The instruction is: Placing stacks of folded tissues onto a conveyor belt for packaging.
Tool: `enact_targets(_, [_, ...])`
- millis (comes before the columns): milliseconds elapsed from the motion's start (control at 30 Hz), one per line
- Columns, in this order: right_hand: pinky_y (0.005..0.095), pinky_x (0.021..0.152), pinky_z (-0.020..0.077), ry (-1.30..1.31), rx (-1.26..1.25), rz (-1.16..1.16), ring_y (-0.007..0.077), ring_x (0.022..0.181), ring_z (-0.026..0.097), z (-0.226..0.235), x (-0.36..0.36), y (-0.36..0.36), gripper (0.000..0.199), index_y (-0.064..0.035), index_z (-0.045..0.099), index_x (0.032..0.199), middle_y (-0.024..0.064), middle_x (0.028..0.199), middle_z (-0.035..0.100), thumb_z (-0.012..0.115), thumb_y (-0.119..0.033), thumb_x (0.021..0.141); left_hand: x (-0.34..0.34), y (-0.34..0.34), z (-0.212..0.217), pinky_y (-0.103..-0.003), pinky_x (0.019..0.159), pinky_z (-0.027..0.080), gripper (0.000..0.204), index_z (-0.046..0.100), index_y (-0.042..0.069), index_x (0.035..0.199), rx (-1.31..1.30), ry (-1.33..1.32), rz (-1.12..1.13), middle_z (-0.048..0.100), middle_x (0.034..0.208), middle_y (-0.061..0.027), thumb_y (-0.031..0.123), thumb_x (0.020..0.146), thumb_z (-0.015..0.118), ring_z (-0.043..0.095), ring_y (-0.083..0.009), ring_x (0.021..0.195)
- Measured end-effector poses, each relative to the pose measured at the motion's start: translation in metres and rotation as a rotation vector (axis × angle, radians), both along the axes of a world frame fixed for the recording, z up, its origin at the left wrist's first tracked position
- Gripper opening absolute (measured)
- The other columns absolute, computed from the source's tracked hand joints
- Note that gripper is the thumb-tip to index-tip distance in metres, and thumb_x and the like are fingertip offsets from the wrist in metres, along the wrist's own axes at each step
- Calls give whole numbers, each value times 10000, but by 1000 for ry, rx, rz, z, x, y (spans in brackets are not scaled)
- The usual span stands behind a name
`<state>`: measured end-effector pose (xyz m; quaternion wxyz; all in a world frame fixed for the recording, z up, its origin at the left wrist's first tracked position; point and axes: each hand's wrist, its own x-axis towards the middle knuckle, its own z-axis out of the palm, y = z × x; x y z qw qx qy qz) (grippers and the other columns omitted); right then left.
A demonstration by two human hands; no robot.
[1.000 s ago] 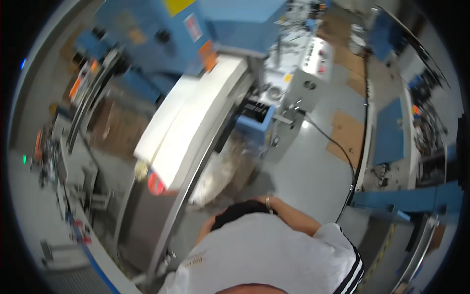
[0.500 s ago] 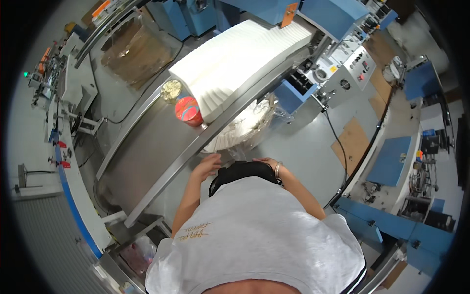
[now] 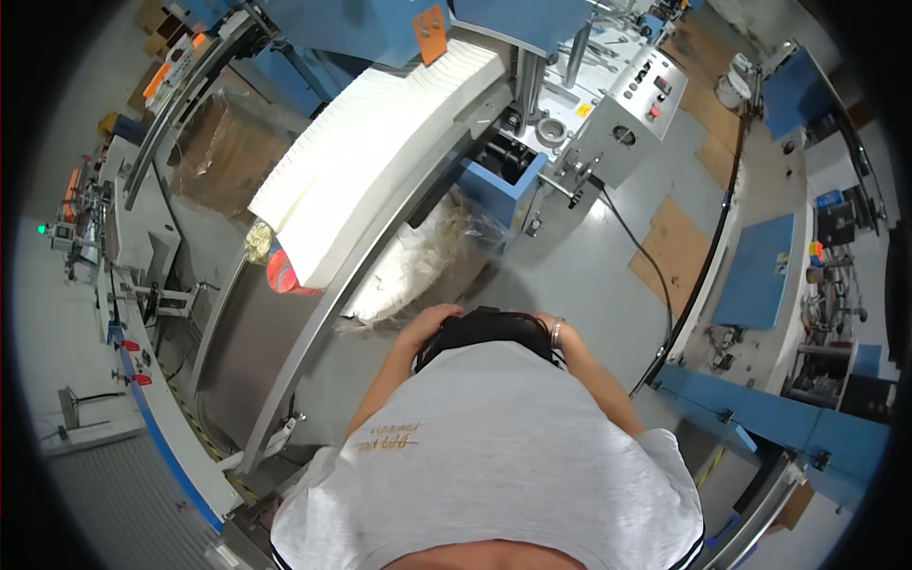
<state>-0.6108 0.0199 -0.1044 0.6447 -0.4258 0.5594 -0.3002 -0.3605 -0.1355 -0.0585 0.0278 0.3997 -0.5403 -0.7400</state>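
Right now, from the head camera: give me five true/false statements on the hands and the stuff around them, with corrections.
1. The left hand and right hand are both at the black pouch at the waist. True.
2. The bracelet is on the left wrist. False: the bracelet is on the right wrist.
3. An orange plate with holes is at the far end of the white stack. True.
4. The red round container is at the far end of the white stack. False: the red round container is at its near end.
5. Brown sheets lie on the grey floor. True.
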Motion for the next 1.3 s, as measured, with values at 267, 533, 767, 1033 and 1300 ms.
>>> enact_targets(267, [250, 598, 451, 63, 268, -379, 101, 656, 544, -60, -40, -49, 260, -70, 640, 964, 25, 750, 601, 617, -320, 892, -14, -13, 78, -226, 635, 459, 294, 620, 46, 1141, -271, -11, 358, 640, 883, 2, 243, 926, 587, 584, -74, 739])
enact_targets(533, [333, 785, 478, 241, -768, -146, 242, 891, 600, 176, 114, -207, 246, -81, 664, 1002, 84, 914, 643, 651, -278, 854, 111, -38, 152, -368, 735, 496, 356, 613, 44, 1126, -1082, -492, 883, 619, 962, -176, 96, 776, 645, 611, -270, 820])
enact_targets(767, [488, 996, 325, 952, -1332, 61, 360, 1263, 378, 184, 253, -254, 333, -176, 658, 1031, 101, 1339, 460, 713, -334, 742, 167, -97, 137, -447, 969, 418, 716, 448, 179, 1351, -1145, -525, 581, 530, 1190, -212, 207, 701, 745, 488, -414, 1125])
enact_targets(1033, [506, 989, 317, 1181, -1170, 149, 409, 1255, 371, 183, 229, -250, 351, -188, 633, 1114, 178, 1360, 429, 645, -190, 763, 171, -113, 95, -471, 862, 492, 627, 511, 190, 1262, -1204, -346, 667, 478, 1206, -223, 292, 694, 757, 512, -416, 1083])
enact_targets(1300, [483, 1029, 277, 1317, -1161, 230, 387, 1283, 349, 190, 233, -249, 389, -201, 613, 1167, 152, 1403, 404, 672, -250, 786, 239, -158, 102, -501, 810, 498, 514, 513, 153, 1218, -1365, -765, 1122, 485, 1187, -236, 204, 745, 706, 508, -429, 1055])
